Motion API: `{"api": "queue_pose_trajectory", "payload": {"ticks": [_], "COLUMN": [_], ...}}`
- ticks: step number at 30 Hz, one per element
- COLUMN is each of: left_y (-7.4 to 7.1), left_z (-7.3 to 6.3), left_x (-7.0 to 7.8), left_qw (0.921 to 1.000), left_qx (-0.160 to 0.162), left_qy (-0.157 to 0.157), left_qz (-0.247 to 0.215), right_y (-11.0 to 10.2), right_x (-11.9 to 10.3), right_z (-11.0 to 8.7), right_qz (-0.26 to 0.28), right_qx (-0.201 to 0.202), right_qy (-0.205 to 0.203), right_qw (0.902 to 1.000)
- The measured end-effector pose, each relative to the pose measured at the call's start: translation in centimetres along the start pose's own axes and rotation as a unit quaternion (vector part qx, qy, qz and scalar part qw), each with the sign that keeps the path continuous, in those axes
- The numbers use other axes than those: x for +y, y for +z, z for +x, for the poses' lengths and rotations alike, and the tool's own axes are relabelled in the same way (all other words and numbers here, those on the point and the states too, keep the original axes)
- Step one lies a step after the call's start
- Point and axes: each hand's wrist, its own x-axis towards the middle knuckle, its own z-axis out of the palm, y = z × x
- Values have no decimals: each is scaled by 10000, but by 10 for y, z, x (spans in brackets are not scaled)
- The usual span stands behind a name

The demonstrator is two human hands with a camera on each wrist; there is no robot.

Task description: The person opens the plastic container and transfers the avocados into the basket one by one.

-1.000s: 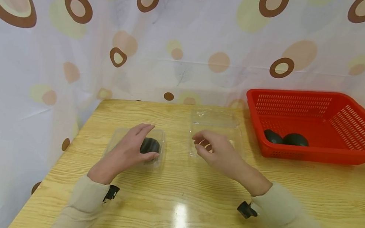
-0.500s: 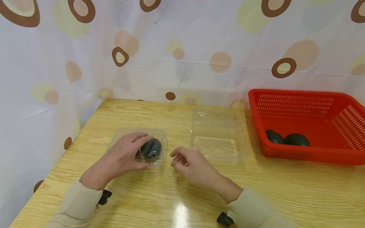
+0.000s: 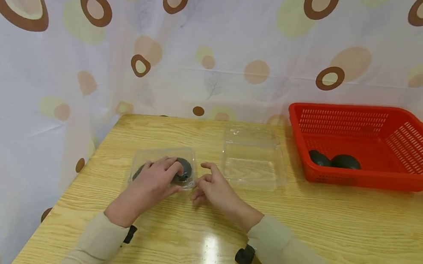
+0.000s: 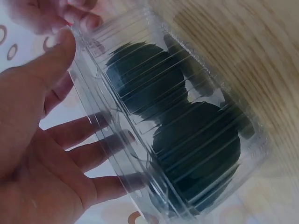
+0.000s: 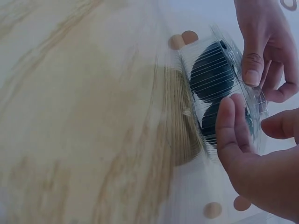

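A clear plastic clamshell box (image 3: 166,151) lies on the left part of the table, its lid down over two dark green avocados (image 4: 196,149). From above, my left hand (image 3: 150,186) grips this box, thumb at the near edge and fingers over the lid. The left wrist view shows those fingers through the plastic. My right hand (image 3: 220,192) is at the box's right end, index finger extended and the others loosely bent, with a gap between thumb and fingers. Its fingertips overlap the box's corner in the right wrist view (image 5: 236,119).
A second clear clamshell box (image 3: 252,168) stands with its lid raised right of my hands, near the back. Farther right, a red plastic basket (image 3: 369,178) holds two dark avocados (image 3: 345,161). A patterned curtain (image 3: 224,43) hangs behind the wooden table (image 3: 284,208).
My right hand has moved left from the second box to the right end of the first. My left hand has closed onto the lid, and the box has turned slightly.
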Motion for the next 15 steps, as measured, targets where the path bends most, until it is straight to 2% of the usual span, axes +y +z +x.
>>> {"api": "queue_pose_trajectory", "payload": {"ticks": [4, 8, 15], "left_y": [3, 7, 10], "left_z": [0, -1, 0], "left_x": [3, 6, 17], "left_qw": [9998, 9996, 9982], "left_qx": [110, 163, -14], "left_qy": [-10, -107, -581], "left_qz": [-138, -208, -141], "right_y": [0, 0, -1], "right_x": [0, 0, 2], "right_z": [3, 3, 2], "right_qz": [215, 359, 584], "right_qx": [119, 55, -122], "right_qy": [40, 105, 116], "right_qw": [9997, 9993, 9981]}}
